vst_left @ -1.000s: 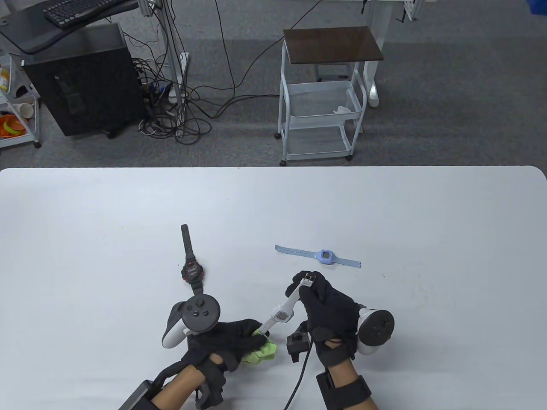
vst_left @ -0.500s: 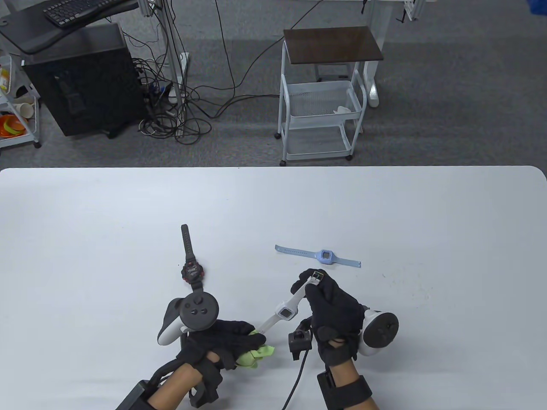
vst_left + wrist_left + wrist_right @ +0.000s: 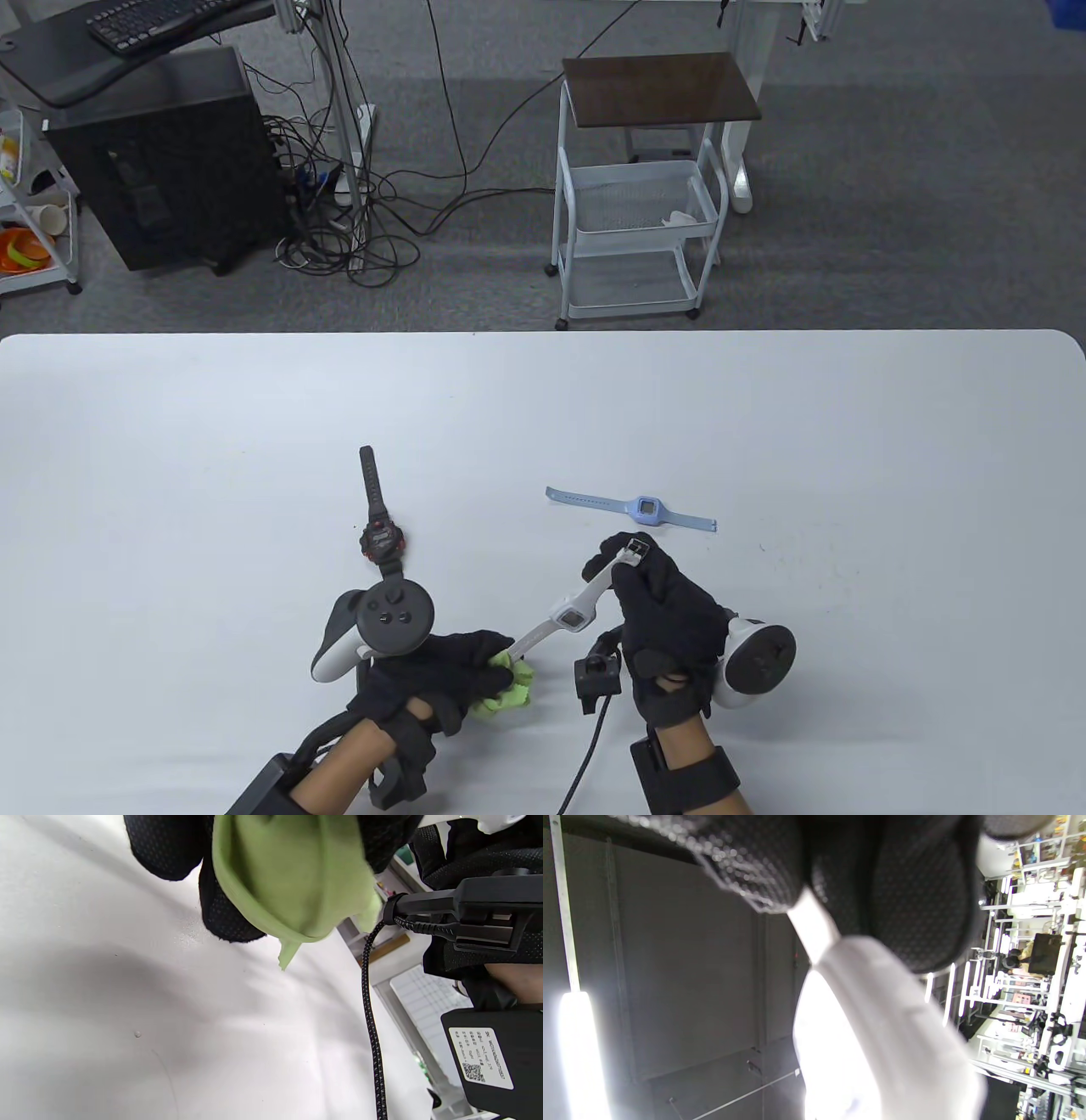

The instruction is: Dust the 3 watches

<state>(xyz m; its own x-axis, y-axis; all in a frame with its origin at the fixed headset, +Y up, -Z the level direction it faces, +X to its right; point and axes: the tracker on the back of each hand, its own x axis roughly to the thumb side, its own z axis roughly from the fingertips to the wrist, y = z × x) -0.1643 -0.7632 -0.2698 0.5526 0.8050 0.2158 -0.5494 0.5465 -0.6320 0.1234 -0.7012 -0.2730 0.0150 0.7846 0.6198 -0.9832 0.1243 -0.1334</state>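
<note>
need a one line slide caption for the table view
Right hand holds white watch by its buckle end while left hand wipes the strap with green cloth.

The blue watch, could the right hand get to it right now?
Probably not yet: the table between the right hand and the blue watch looks bare, but that hand grips the white watch.

The right hand [image 3: 666, 607] is carrying the white watch [image 3: 570, 615] toward 2 o'clock, while the left hand [image 3: 441, 671] is bunching the green cloth [image 3: 507, 689] tighter round its strap end.
</note>
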